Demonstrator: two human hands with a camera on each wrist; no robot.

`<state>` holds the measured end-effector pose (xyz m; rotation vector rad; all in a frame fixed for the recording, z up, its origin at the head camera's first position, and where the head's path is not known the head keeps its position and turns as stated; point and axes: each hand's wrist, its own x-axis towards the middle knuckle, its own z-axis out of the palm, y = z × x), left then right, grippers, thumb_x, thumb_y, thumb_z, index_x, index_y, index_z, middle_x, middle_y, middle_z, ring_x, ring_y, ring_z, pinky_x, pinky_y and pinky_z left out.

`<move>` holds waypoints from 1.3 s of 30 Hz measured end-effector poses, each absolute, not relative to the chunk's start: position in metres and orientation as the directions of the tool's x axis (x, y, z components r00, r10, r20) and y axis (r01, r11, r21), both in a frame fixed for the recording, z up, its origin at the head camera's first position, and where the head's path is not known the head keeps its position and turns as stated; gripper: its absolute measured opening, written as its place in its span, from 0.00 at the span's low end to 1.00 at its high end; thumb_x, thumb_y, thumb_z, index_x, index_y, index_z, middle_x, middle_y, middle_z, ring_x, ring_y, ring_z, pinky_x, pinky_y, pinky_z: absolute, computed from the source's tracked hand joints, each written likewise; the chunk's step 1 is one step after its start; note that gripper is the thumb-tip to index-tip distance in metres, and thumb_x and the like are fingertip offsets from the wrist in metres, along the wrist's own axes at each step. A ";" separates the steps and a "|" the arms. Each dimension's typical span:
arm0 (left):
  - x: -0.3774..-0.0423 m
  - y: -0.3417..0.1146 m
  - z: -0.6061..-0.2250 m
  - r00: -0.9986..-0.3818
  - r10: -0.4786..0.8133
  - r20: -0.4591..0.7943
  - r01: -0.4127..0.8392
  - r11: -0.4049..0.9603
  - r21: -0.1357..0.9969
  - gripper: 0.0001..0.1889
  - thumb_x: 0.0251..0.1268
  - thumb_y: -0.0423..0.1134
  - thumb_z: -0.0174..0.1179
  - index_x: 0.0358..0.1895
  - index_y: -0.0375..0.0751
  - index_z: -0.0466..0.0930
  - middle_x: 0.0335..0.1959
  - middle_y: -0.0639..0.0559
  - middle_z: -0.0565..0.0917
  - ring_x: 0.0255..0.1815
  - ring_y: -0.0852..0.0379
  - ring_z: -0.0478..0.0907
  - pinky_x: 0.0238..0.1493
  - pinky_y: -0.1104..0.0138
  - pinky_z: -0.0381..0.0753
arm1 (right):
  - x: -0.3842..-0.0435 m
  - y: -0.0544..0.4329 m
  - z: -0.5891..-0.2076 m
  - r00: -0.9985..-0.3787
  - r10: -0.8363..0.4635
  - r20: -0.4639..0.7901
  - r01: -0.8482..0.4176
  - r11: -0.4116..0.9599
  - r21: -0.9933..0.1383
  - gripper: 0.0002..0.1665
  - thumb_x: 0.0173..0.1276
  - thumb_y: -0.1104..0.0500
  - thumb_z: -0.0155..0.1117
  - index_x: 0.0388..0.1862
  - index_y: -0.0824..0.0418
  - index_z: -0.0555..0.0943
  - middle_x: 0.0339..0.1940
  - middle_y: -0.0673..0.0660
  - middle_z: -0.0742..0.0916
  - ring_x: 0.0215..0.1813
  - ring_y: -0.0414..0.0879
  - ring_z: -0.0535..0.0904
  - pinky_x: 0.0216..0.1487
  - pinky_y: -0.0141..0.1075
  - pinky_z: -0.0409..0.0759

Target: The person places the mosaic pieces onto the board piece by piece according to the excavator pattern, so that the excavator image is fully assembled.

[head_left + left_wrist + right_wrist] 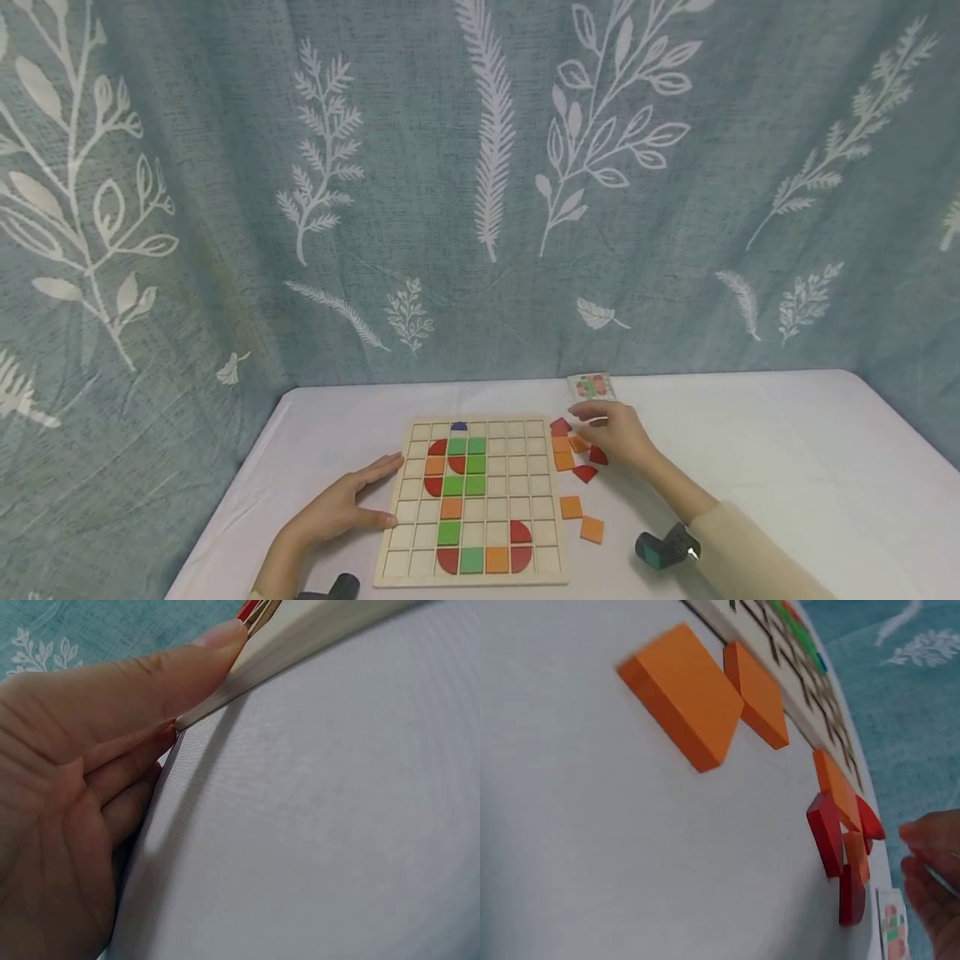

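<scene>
Board (pixel 517 485) flat on table (pixel 750 450), coloured tiles (pixel 476 464) in some of its squares. Left hand (pixel 341 504) at left edge, fingers and thumb spread wide, touching rim. Right hand (pixel 618 432) over loose pile off board's right side, fingers half bent, thumb and index tips slightly apart. Red pieces (pixel 585 473) and orange pieces (pixel 571 507) kinda crowding each other there. Card (pixel 592 387) just past right hand, curtain (pixel 420 208) behind everything.
</scene>
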<state>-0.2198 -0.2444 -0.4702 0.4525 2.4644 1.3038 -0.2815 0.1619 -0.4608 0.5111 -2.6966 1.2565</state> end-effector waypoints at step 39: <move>-0.218 -0.245 -0.472 -0.898 0.428 -0.102 0.140 0.498 0.856 0.45 0.44 0.40 0.71 0.68 0.36 0.59 0.71 0.34 0.54 0.71 0.32 0.43 0.65 0.37 0.45 | -0.305 0.126 -0.469 -0.812 -0.497 0.306 -0.556 0.500 -0.664 0.07 0.59 0.64 0.65 0.37 0.59 0.84 0.36 0.51 0.86 0.41 0.45 0.81 0.45 0.37 0.82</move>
